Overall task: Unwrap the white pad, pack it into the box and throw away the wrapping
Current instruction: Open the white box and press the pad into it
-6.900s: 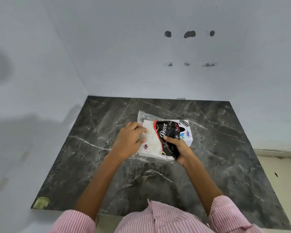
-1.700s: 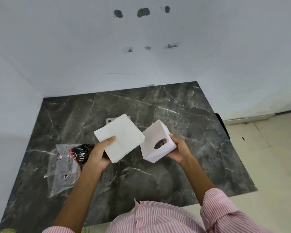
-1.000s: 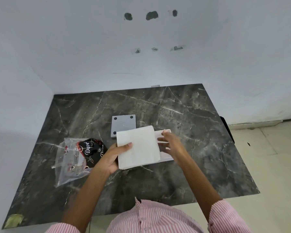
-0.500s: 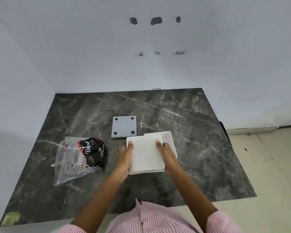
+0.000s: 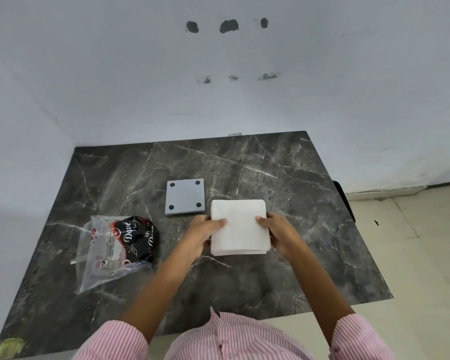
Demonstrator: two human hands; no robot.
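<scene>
White pad (image 5: pixel 238 226): a square stack of white sheets, bare of any wrapping, lying flat near the middle of the dark marble tabletop (image 5: pixel 309 203); the sheet edges show as thin layers along its near side.
Box: it cannot be made out under or around the pad from this angle; the pad hides whatever is beneath it.
Left hand (image 5: pixel 202 232): clamped on the pad's left edge, thumb laid over the top face and the other fingers tucked down beside and below the edge.
Right hand (image 5: pixel 277 231): clamped on the pad's right edge in the mirror pose, thumb on top, fingers wrapped down the side.
Grey square plate (image 5: pixel 184 197): flat on the tabletop just beyond and left of the pad, close to the pad's far left corner; whether they touch cannot be told. It has a dark round dot near each of its four corners.
Wrapping (image 5: pixel 115 248): a crumpled clear plastic bag with a black printed panel reading "Dove", lying on the tabletop well left of the left hand, apart from the pad.
Sleeves (image 5: pixel 359 339): pink-and-white striped, pushed up so both forearms are bare.
Wall (image 5: pixel 218 87): pale, with a few dark holes and scuffs above the table.
</scene>
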